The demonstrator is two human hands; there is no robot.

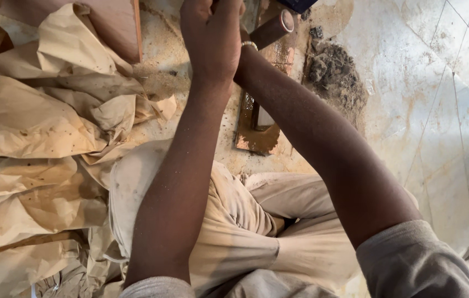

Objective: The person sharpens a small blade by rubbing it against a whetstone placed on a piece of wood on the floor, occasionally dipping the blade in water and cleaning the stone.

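A brown cylinder with a pale ring at its end, a tool handle by the look of it [272, 28], pokes out to the right of the hands at the top of the view, above a wet, rust-brown slab [257, 129] lying on the dusty floor [411, 110]. The left hand [212, 41] is closed in a loose fist in front, its back to the camera; what its fingers press on is hidden. The right hand is almost wholly covered by the left, only the wrist with a thin bangle [250, 44] showing, so I cannot tell its grip. The slab is already wet and muddy, with brown slurry pooled on it and a dark heap of sludge [334, 72] just beside it to the right, which suggests the rubbing work is well under way; how much remains cannot be judged. Crumpled brown paper [35, 138] covers the floor to the left, a board [115, 22] lies above it, and the person's pale trousers [245, 226] fill the foreground.
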